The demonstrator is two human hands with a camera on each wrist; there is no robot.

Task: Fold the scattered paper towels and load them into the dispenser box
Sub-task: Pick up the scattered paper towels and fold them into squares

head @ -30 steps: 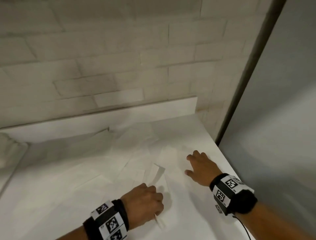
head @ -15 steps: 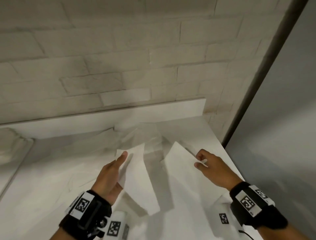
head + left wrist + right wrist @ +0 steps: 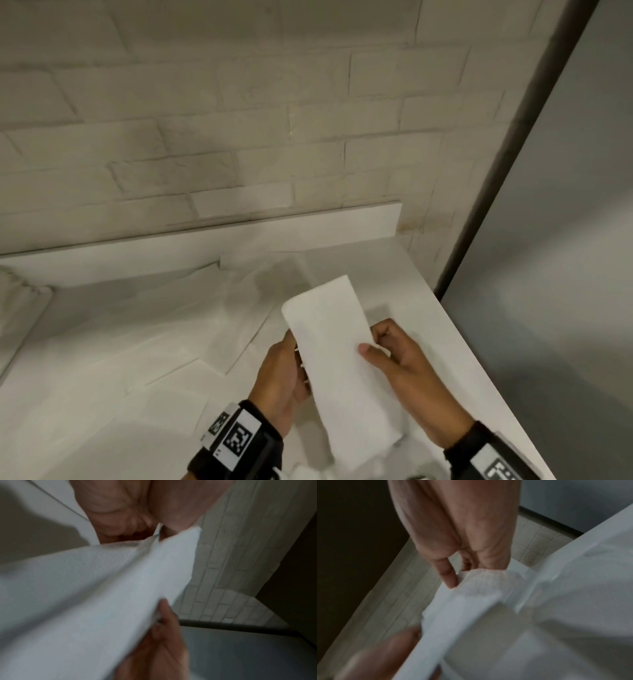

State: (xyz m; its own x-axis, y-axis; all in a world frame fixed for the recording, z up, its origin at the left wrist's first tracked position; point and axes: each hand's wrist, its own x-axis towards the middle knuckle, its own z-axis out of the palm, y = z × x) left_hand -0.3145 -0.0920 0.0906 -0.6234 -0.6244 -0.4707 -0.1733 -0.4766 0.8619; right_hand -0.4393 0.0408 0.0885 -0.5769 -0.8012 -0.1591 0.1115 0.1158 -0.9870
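While the white counter (image 3: pixel 428 284) carries many loose paper towels (image 3: pixel 164 346) spread flat across it, we hold one folded towel (image 3: pixel 337 359) above its right part, near the grey panel (image 3: pixel 565 274). Our left hand (image 3: pixel 281 373) grips the long left edge with curled fingers, and our right hand (image 3: pixel 404 370) pinches the right edge, thumb on top. We see no dispenser box, so we cannot tell what it holds.
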